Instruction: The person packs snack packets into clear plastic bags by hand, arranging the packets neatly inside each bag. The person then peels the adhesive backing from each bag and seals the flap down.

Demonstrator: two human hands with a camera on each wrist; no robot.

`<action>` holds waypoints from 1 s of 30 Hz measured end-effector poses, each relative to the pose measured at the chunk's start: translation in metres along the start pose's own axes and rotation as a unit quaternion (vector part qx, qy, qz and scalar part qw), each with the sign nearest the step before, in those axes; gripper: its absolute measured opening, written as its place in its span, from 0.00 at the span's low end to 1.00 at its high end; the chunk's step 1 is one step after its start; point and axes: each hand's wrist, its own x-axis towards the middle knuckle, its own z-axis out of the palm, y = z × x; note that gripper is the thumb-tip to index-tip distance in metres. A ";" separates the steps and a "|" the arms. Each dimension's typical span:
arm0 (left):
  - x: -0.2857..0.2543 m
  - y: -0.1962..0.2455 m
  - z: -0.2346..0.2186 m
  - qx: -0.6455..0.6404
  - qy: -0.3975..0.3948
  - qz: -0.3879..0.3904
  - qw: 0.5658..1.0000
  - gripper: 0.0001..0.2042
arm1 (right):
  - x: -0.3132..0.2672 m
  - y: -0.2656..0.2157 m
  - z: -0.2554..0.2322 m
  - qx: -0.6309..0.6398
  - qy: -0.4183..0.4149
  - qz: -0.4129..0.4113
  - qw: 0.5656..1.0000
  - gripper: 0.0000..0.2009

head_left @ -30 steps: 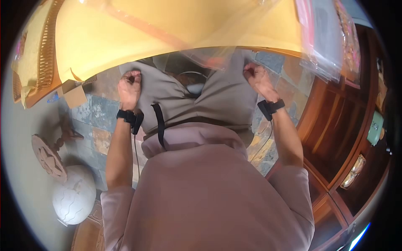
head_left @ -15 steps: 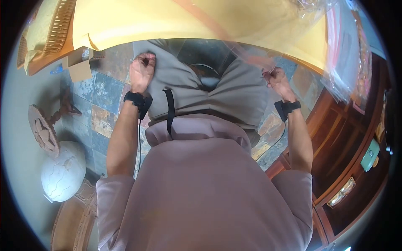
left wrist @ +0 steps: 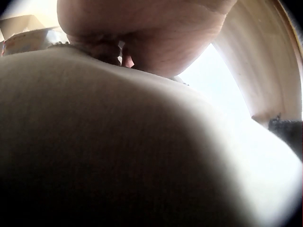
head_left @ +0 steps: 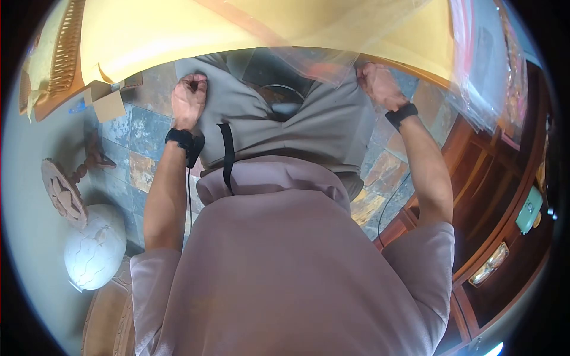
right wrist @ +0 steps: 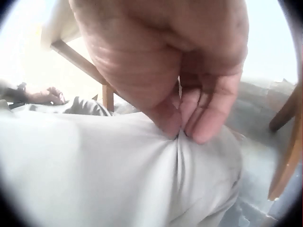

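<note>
Grey-beige trousers (head_left: pixel 285 139) cover the seated person's legs. In the right wrist view, thumb and fingertips of the right hand (right wrist: pixel 165 61) pinch a small fold of the trouser cloth (right wrist: pixel 118 165). That hand (head_left: pixel 381 86) is at the outer side of the right leg in the head view. Over the other leg, the left hand (head_left: pixel 189 101) has its fingers curled towards the thumb. The left wrist view shows the hand (left wrist: pixel 142 33) against the trouser cloth (left wrist: pixel 109 123), its fingertips mostly hidden, so whether it grips cloth is unclear.
A yellow-covered table (head_left: pixel 178 29) spans the front, with clear plastic bags (head_left: pixel 484 71) at its right and a woven basket (head_left: pixel 65 47) at its left. Wooden shelving (head_left: pixel 475 196) stands right. A pale round vase (head_left: pixel 95 246) and cardboard box (head_left: pixel 108 102) are at left.
Half a second ago the right hand was a little off the trousers; it has moved in to the leg and pinches cloth. The left hand keeps much the same pose while the head view shifts.
</note>
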 end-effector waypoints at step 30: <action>0.002 -0.027 0.016 -0.092 -0.017 0.023 0.995 0.08 | -0.125 -0.229 -0.193 0.680 -0.090 -0.467 0.558 0.40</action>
